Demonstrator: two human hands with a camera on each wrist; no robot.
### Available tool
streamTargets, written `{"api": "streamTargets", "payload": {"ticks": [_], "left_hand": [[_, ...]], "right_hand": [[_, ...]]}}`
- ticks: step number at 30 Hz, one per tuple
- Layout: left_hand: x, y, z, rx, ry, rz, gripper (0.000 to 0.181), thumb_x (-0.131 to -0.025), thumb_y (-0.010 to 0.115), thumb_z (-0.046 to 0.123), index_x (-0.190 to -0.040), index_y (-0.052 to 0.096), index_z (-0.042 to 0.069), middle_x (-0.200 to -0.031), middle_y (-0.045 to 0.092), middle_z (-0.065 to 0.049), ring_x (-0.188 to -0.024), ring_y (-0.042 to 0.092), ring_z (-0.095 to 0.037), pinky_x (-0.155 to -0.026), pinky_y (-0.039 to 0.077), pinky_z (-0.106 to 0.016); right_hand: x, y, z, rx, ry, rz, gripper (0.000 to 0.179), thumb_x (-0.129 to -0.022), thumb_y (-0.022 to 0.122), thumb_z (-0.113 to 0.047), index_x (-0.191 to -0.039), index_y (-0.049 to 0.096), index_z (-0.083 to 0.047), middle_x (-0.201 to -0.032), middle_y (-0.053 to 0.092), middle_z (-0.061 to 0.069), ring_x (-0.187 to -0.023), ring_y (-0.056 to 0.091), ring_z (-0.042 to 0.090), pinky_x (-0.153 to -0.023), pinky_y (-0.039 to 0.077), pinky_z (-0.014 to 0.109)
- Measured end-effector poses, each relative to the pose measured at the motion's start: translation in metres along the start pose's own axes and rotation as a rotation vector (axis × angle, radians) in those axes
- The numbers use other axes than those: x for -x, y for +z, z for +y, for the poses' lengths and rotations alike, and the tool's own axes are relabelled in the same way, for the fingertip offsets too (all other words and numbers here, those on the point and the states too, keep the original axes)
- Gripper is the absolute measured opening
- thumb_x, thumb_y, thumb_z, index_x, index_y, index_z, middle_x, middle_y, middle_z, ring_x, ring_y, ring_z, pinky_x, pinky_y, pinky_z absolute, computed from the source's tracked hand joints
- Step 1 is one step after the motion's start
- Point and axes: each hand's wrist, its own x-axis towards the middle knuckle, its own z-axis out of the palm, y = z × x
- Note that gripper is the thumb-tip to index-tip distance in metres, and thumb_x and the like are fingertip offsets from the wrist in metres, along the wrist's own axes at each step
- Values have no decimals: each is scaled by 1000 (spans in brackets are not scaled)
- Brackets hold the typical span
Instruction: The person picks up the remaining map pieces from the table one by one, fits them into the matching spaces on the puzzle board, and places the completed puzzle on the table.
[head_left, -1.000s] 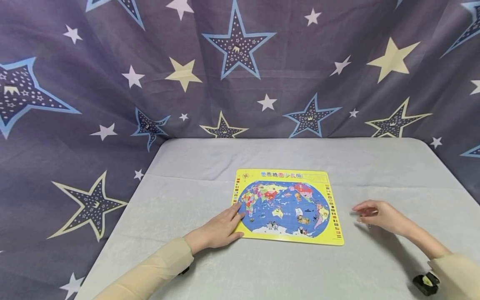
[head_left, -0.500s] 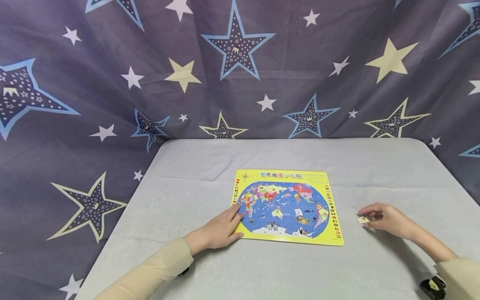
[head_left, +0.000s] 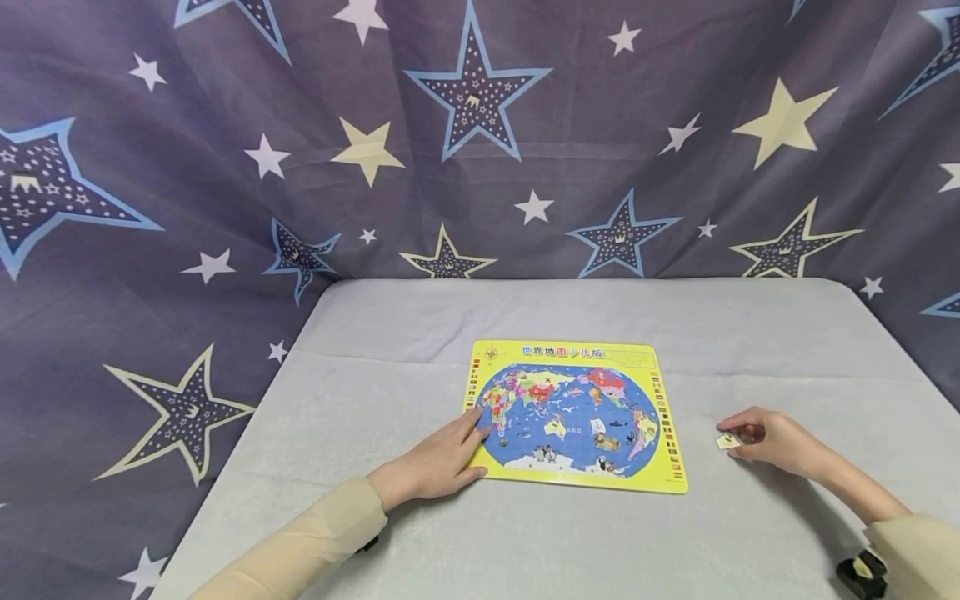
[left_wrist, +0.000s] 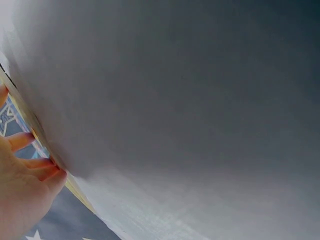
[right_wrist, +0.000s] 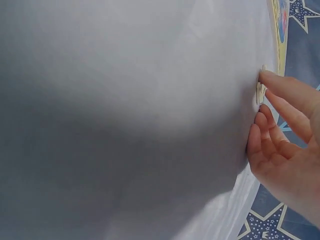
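A yellow-bordered world map puzzle board (head_left: pixel 573 417) lies flat on the table in the head view. My left hand (head_left: pixel 437 454) rests at its left edge, fingers fairly straight on the border and map; the left wrist view shows these fingers (left_wrist: pixel 42 165) at the board's edge. To the right of the board, apart from it, my right hand (head_left: pixel 780 443) pinches a small pale-yellow puzzle piece (head_left: pixel 725 441) with a dark mark, low over the table. In the right wrist view the piece (right_wrist: pixel 260 92) appears edge-on at the fingertips.
A light grey cloth covers the table (head_left: pixel 570 542). Behind it and on the left hangs a dark curtain (head_left: pixel 525 242) printed with stars. A black wrist device (head_left: pixel 862 575) sits by the right sleeve.
My right hand has shifted slightly right, and the pale-yellow piece has come into clear view at its fingertips. My left hand and the board have stayed put.
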Motion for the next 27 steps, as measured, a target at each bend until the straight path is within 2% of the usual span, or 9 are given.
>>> {"api": "streamTargets", "payload": {"ticks": [11,20,27], "left_hand": [[0,-1,1,12,-13,-13,61,-92,36,44,-137,29,3,-145,10,-20,-134,12,-27,-108,18,-35],[0,1,0,8,-22,-15,61,-93,35,44,-138,28,4,-146,9,-19,-134,12,-26,-108,17,-35],[0,0,0,5,-23,-20,62,-93,35,45,-138,28,4,-146,9,-19,-134,11,-26,-108,16,-35]], "right_hand": [[-2,1,4,10,16,1,30,-68,73,-4,-95,64,5,-77,55,0,-64,43,-2,-51,41,19],[-1,2,4,-41,43,-9,25,-71,71,-4,-93,64,6,-72,53,0,-60,42,0,-47,40,19],[0,3,2,-30,56,12,21,-68,71,-2,-88,66,3,-70,53,-1,-57,43,0,-46,39,19]]}}
